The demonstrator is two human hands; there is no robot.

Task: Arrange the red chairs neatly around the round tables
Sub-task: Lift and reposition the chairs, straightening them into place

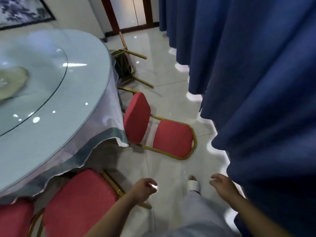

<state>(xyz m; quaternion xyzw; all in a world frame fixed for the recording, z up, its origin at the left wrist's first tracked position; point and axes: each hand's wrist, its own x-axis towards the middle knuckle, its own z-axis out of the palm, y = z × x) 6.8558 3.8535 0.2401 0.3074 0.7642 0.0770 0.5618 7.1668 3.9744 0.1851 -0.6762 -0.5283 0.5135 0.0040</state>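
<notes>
Beside the round tabletop (51, 82), a tipped red chair (159, 127) lies on the floor.
Its seat touches the tablecloth edge; bare tile separates it from the blue curtain (256, 82). Left hand (145, 189) and right hand (222, 185) hover empty, each grip apart.

Glossy white tile floor (171, 93) with glare spots. Blue curtains (248, 65) fill the right; framed painting (22, 11) upper left, wood-framed door (131, 12) top centre.

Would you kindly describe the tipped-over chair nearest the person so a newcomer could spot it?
Start at the round table and follow its draped edge toward the blue curtain. On the floor there lies a red chair on its back. Unlike the upright chair below it, its red seat stands on edge.
</notes>
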